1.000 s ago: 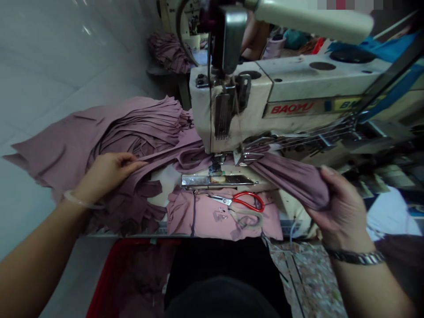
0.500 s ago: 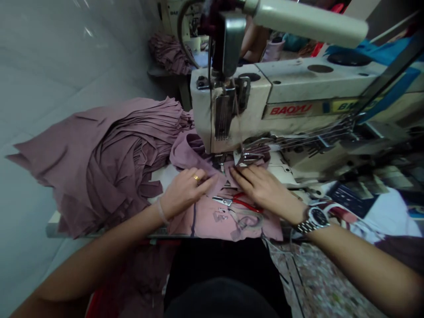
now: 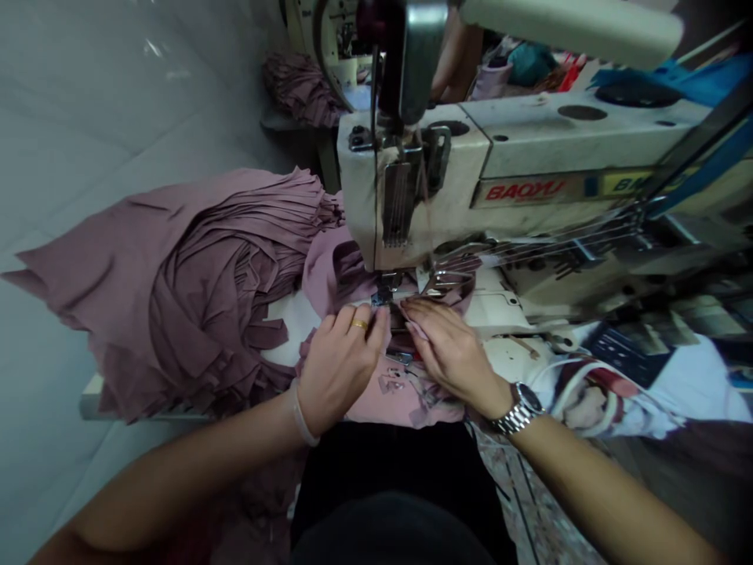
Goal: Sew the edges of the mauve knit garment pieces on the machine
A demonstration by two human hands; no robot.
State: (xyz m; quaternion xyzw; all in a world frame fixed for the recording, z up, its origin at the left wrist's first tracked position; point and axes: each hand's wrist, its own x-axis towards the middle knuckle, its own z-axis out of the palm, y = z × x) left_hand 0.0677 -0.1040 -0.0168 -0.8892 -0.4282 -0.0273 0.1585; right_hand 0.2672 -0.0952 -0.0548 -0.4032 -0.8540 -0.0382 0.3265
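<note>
My left hand (image 3: pixel 347 357), with a gold ring, is closed on a mauve fabric piece (image 3: pixel 330 271) just in front of the needle area of the sewing machine (image 3: pixel 412 192). My right hand (image 3: pixel 450 349), below a metal watch, pinches the fabric on the other side of the presser foot (image 3: pixel 385 292). The fabric loops up behind my left fingers, round the machine's bed. Between my hands lie thread snips (image 3: pixel 401 358), largely hidden by my right hand, on a pink cloth (image 3: pixel 376 404) with scraps.
A large heap of cut mauve fabric (image 3: pixel 158 275) lies on the table to the left, against a pale wall (image 3: pixel 118 102). Threads run along the machine at right, near white cloth (image 3: pixel 694 377). Behind the machine, part of another person's arm (image 3: pixel 456 55) shows.
Both hands have drawn closer together in front of the presser foot, with the fabric between them. My right hand now covers most of the red-handled snips. The view has shifted slightly.
</note>
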